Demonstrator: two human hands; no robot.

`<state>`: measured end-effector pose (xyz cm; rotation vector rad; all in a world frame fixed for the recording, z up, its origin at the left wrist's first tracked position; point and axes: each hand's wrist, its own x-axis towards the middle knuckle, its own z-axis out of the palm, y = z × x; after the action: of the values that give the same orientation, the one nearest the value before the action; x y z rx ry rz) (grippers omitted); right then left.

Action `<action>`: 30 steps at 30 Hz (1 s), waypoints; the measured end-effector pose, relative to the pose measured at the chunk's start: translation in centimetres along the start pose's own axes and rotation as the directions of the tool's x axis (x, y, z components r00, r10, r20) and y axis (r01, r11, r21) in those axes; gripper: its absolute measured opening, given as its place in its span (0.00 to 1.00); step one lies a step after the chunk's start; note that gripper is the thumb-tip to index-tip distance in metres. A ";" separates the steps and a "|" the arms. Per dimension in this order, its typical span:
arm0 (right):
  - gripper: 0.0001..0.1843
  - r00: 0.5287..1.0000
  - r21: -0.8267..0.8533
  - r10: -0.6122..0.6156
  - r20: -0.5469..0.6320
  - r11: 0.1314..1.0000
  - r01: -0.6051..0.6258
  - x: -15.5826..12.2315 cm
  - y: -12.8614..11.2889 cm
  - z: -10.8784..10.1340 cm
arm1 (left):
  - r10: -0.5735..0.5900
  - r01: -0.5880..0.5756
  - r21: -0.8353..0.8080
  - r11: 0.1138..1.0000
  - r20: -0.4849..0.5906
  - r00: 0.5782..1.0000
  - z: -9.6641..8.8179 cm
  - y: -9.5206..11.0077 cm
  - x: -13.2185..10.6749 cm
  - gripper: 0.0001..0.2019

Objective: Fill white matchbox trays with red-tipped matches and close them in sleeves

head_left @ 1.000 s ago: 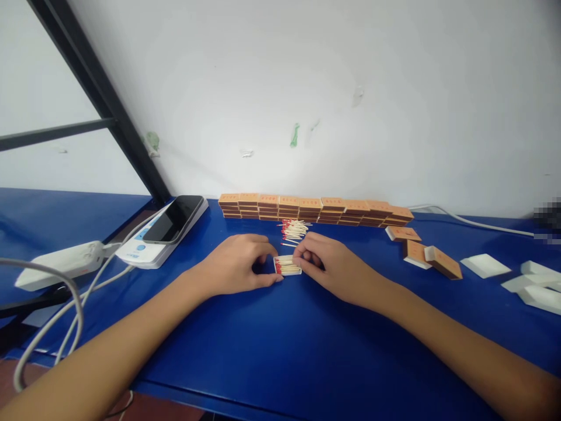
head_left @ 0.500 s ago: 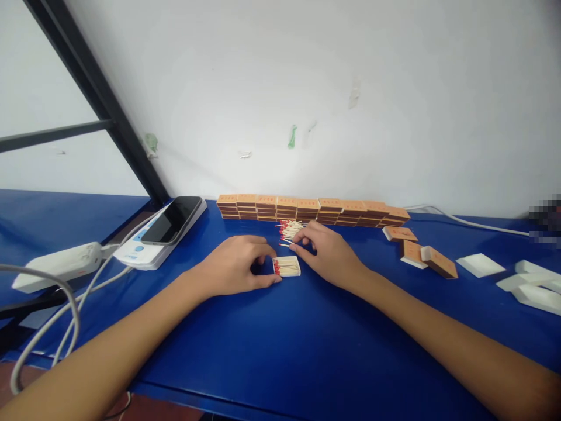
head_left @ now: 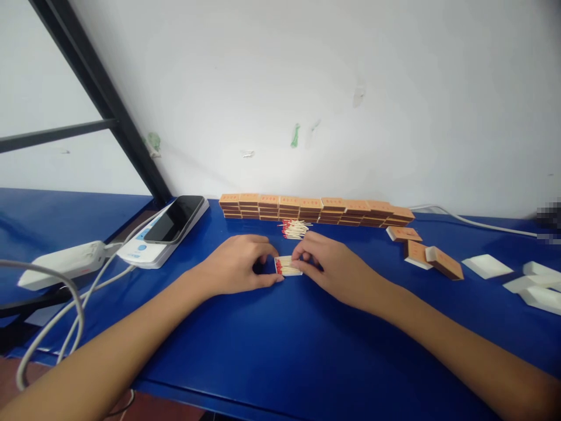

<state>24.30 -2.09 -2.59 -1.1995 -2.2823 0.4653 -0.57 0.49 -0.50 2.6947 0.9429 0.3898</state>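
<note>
A small white matchbox tray [head_left: 287, 275] lies on the blue table, with red-tipped matches [head_left: 287, 267] side by side in it. My left hand [head_left: 243, 263] steadies its left end, thumb at the near corner and fingers at the far corner. Over the tray's right end, my right hand [head_left: 326, 260] is closed in a pinch on a match, partly hidden by the fingers. Just behind the tray sits a loose pile of matches [head_left: 295, 229], most heads pointing left.
Stacked orange matchboxes [head_left: 311, 203] line the wall. To the right lie loose matchbox sleeves [head_left: 445, 263] and white trays [head_left: 487, 266]. A phone [head_left: 175, 219] rests on a white box [head_left: 151, 254] at left, near a power strip [head_left: 63, 266] and cables [head_left: 79, 304].
My right hand has come from the match pile toward me, down to the tray's right end. My left hand keeps its place at the tray. The view has shifted slightly.
</note>
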 end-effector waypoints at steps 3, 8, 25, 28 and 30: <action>0.06 0.997 -0.003 0.019 -0.069 1.000 -0.019 0.5 0.7 0.3 | -0.004 0.004 0.007 1.000 -0.007 1.000 0.0 0.0 0.0 0.16; 0.06 0.990 -0.141 0.040 -0.137 0.988 -0.059 1.5 3.3 0.6 | -0.010 0.010 0.010 1.000 0.001 1.000 0.1 0.1 0.0 0.16; 0.09 0.992 -0.183 0.037 -0.118 0.981 -0.058 2.0 3.8 1.0 | -0.006 0.006 0.004 1.000 -0.003 1.000 0.1 0.1 0.1 0.16; 0.11 0.993 -0.189 0.025 -0.116 0.981 -0.047 1.9 3.9 1.1 | -0.003 0.003 0.007 1.000 -0.008 1.000 0.1 0.1 0.0 0.16; 0.11 0.993 -0.194 0.021 -0.119 0.980 -0.044 1.9 4.0 1.2 | -0.002 0.003 0.008 1.000 -0.011 1.000 0.1 0.1 0.0 0.16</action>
<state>25.29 1.64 -5.06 -1.3239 -2.2515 0.1779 -0.48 0.44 -0.57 2.7006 0.9525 0.4012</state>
